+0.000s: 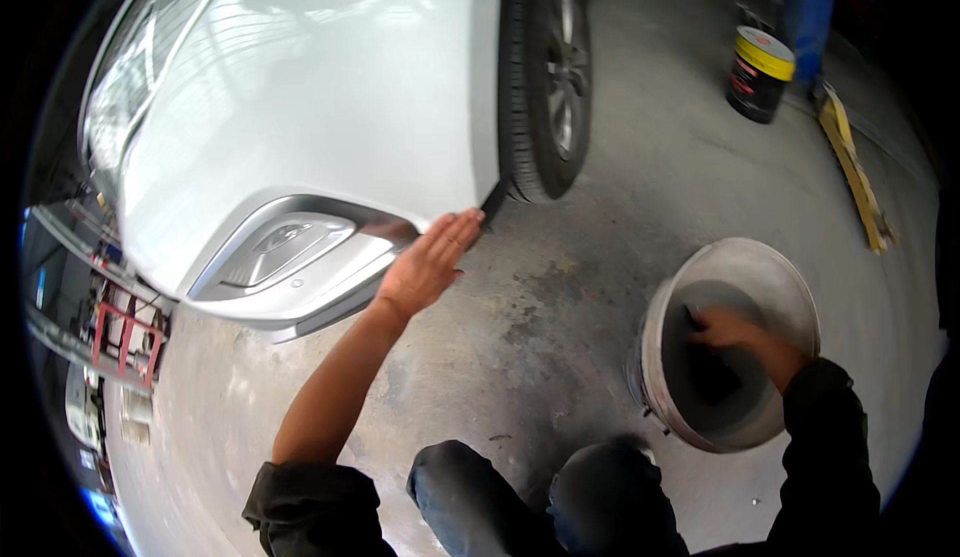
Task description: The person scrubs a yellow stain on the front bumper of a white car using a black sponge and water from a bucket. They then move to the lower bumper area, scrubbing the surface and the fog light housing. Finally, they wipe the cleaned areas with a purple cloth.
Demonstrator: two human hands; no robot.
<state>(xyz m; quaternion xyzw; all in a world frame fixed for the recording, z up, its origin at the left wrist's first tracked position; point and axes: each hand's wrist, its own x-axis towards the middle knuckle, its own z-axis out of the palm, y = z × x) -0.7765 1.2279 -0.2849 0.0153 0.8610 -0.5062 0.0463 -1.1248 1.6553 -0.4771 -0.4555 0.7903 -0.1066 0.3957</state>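
Observation:
My left hand (pixel 432 264) lies flat, fingers stretched out, on the lower corner of a white car's bumper (pixel 330 269), beside the grey trim around a lamp recess (pixel 292 247). It holds nothing. On the right, my right hand (pixel 722 329) reaches down inside a large pale bucket (pixel 800 302) of greyish liquid. Its fingers are blurred and look closed at a small dark thing, whose kind I cannot make out. A dark patch, perhaps a shadow or reflection, shows in the liquid below that hand.
The car's front wheel (pixel 560 82) stands just beyond my left hand. A black pail with a yellow rim (pixel 760 75) and a yellow metal bar (pixel 850 162) are at the far right, near a blue post (pixel 808 17). A red frame (pixel 128 342) stands far left. My knees (pixel 470 487) are below.

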